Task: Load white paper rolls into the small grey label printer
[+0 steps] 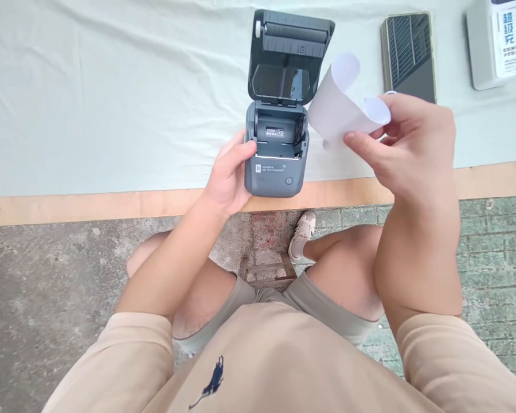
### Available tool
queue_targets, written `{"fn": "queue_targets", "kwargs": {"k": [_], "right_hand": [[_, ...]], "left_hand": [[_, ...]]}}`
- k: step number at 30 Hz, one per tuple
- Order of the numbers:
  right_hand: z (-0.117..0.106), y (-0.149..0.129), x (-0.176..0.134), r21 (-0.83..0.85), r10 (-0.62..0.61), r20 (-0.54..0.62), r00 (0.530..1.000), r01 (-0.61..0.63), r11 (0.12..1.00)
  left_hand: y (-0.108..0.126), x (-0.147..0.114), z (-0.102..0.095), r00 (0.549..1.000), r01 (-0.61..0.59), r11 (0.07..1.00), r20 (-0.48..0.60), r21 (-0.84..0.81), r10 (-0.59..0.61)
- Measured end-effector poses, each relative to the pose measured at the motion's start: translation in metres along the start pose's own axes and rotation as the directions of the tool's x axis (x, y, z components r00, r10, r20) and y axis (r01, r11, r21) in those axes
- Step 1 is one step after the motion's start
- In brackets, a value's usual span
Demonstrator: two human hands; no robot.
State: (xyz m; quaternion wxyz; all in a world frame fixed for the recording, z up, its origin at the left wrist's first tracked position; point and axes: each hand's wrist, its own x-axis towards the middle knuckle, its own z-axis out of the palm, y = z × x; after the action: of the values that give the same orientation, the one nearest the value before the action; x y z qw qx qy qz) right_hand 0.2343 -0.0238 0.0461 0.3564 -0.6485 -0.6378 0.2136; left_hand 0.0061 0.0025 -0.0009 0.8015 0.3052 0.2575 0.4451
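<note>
A dark grey label printer (275, 179) stands near the table's front edge with its lid (290, 57) swung up and back. Its paper bay shows no roll inside, only a small printed sticker at the back. My left hand (232, 172) grips the printer's left side, thumb on the rim of the bay. To the right of the printer, my right hand (406, 137) pinches a curled strip of white paper (333, 109) between thumb and fingers. The strip's left edge comes close to the printer's right side; I cannot tell whether they touch.
A smartphone (410, 57) lies on the pale table cloth (112, 103) beyond my right hand. Farther right is a white box (484, 51) with a printed label. The table's wooden front edge (90, 209) runs above my knees.
</note>
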Motion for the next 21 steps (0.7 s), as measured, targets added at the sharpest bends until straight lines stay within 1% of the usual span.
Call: {"fn": "queue_targets", "kwargs": {"k": [3,5,8,11,16,21], "right_hand": [[0.003,0.001,0.002,-0.084,-0.006,0.011,1.0,0.007,0.996],[0.007,0.004,0.002,-0.107,0.01,0.055,0.998,-0.004,0.994],[0.011,0.009,0.003,-0.154,0.085,0.133,0.987,-0.064,0.986],[0.012,0.013,0.003,-0.196,0.138,0.167,0.976,-0.105,0.975],[0.014,0.019,0.003,-0.183,0.128,0.195,0.973,-0.092,0.979],[0.018,0.024,0.004,-0.136,0.114,0.16,0.98,-0.092,0.986]], "left_hand": [[0.0,0.0,0.0,1.0,-0.002,1.0,0.007,-0.019,0.002],[0.0,0.0,0.0,1.0,-0.003,0.999,0.016,-0.034,0.004],[0.0,0.001,0.0,1.0,0.002,0.999,0.022,-0.034,-0.001],[0.0,0.001,0.0,1.0,0.001,1.0,0.006,0.0,-0.001],[0.0,0.002,0.001,1.0,-0.016,1.0,-0.014,0.019,0.016],[-0.002,0.002,0.003,0.998,-0.033,0.999,-0.053,0.031,0.035]]}}
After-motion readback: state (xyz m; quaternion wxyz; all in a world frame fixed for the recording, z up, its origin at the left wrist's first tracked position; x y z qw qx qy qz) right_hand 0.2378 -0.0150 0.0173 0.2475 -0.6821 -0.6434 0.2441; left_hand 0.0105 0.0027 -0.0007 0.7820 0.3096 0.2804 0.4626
